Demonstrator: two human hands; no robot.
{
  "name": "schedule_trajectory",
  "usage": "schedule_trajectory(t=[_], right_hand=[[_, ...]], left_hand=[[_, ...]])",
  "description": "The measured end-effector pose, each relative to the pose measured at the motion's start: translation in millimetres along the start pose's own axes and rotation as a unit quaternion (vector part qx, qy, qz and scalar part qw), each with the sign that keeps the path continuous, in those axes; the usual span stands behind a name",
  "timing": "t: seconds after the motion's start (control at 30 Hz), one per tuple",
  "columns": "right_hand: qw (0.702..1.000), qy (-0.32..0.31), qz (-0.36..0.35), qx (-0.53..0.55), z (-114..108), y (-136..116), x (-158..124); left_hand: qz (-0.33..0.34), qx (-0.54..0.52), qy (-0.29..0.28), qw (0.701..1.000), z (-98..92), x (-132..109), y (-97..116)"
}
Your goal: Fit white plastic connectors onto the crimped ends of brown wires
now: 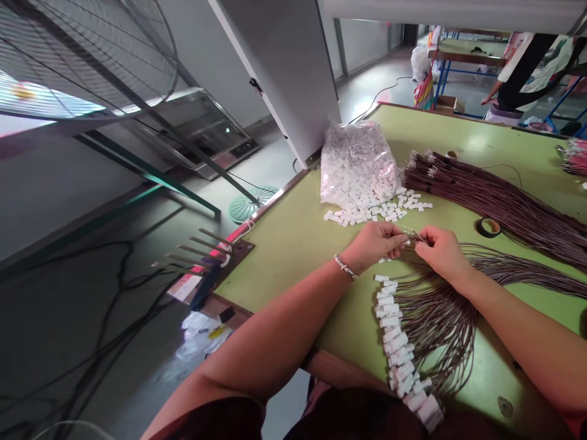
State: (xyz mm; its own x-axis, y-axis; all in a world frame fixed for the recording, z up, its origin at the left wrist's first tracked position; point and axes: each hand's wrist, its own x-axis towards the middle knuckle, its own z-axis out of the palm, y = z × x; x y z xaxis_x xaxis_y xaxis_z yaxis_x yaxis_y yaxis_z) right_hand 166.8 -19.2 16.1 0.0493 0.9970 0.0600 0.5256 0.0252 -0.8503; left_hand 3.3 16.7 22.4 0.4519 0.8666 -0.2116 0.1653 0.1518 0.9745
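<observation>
The worktop point(293, 244) is showing a plain yellow-green, edged in reddish brown. The wires point(435, 311) are running dark brown, perhaps maroon, as the view is blurring them. The connectors point(394, 342) at their ends are showing plain white. The bag point(358, 165) is looking clear and is filled with white. The tape point(488, 227) is reading black around a tan core. The bracelet point(345, 266) is glinting silver. The floor point(257, 165) is lying grey, and a far bundle point(575, 156) is glowing pink.

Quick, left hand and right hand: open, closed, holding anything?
Left hand: closed, pinching the brown wires at their tips.
Right hand: closed, pinching the same brown wires.
</observation>
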Motion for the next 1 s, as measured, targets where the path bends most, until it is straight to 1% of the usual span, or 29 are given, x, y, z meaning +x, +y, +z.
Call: schedule_trajectory(t=[0.27,0.33,0.47,0.6,0.7,0.8,0.87,0.93,1.0], right_hand=[[0.999,0.016,-0.019,-0.037,7,6,-2],[0.999,0.018,-0.019,-0.032,6,5,-2],[1.0,-0.003,-0.003,-0.003,2,2,-1],[0.999,0.002,0.017,0.033,-1,-1,2],[0.998,-0.003,0.035,0.047,-2,-3,1],[0.997,-0.016,0.048,0.06,-2,-5,1],[0.995,-0.025,0.052,0.078,0,-5,1],[0.994,-0.026,0.054,0.093,1,-3,1],[0.994,-0.024,0.055,0.096,2,-2,0]], left_hand=[[0.019,0.047,0.055,0.997,12.6,-2,1],[0.017,0.047,0.055,0.997,13.4,-2,1],[0.008,0.016,0.039,0.999,8.4,-2,3],[0.021,0.021,0.052,0.998,1.5,0,4],[0.035,0.033,0.035,0.998,-0.2,0,3],[0.071,0.061,0.019,0.995,0.4,0,-1],[0.119,0.097,0.024,0.988,1.6,0,-3],[0.181,0.151,0.045,0.971,3.4,0,-6],[0.234,0.209,0.061,0.948,6.1,1,-9]])
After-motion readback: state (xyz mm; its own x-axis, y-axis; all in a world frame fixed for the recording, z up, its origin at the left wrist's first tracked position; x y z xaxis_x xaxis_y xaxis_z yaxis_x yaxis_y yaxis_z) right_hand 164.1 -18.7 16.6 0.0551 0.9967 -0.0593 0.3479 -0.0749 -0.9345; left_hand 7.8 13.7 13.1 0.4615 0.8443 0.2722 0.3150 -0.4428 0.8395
